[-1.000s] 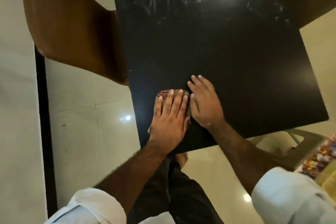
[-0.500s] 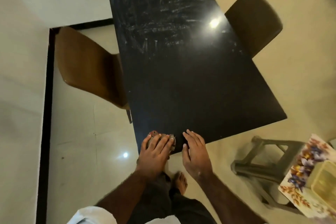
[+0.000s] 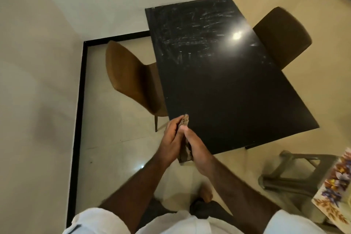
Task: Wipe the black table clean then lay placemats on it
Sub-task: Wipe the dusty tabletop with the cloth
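The cloth [image 3: 185, 122] runs 6 to 12 o'clock on edge, with the fingers of the left hand [image 3: 171, 138] and right hand [image 3: 198, 150] gripping it. A moment ago it lay flat on the black table [image 3: 228, 91].

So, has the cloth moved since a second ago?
Yes. The cloth has come up off the black table, toward its near edge, held upright between left hand and right hand.

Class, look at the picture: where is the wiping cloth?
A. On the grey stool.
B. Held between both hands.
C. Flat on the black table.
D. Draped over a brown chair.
B: the cloth stands edge-up between the left hand and the right hand, at the black table's near corner.
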`<action>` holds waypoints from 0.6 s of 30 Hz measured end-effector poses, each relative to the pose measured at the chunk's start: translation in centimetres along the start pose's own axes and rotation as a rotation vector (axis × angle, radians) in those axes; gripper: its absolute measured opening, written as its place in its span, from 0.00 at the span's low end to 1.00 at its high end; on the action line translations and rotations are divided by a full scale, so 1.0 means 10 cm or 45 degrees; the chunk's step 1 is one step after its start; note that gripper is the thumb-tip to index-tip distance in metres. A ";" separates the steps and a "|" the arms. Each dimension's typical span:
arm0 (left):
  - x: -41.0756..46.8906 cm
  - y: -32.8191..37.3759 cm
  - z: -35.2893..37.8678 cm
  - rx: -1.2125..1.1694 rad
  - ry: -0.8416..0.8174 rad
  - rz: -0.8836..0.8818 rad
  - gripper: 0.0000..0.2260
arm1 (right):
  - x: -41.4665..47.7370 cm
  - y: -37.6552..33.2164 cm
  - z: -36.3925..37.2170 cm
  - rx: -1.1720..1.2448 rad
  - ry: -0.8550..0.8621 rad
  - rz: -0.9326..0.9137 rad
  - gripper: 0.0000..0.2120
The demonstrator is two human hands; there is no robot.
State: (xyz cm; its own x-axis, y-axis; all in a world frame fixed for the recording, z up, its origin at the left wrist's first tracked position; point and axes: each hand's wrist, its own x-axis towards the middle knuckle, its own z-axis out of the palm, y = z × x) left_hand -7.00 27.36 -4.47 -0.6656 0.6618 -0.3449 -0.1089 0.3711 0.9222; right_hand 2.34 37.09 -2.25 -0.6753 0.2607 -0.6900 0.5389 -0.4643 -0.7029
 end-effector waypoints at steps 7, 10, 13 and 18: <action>0.04 0.15 -1.64 0.227 0.020 0.061 0.27 | 0.45 -0.69 1.20 -0.419 0.350 -0.252 0.17; 0.14 0.11 -2.39 0.979 0.090 0.241 0.31 | 0.61 -0.95 1.64 -1.085 0.487 -0.473 0.27; 0.22 0.17 -3.05 1.293 0.110 0.318 0.35 | 0.75 -1.26 2.08 -1.396 0.588 -0.550 0.33; 0.52 0.27 -3.78 1.312 0.206 0.333 0.35 | 1.10 -1.65 2.57 -1.492 0.698 -0.542 0.35</action>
State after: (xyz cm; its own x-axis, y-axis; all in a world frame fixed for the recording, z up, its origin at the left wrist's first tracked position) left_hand -38.67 7.23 2.81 -0.6762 0.7342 -0.0612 0.6755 0.6510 0.3464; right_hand -26.91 25.83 6.20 -0.7582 0.6292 -0.1713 0.6337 0.6491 -0.4207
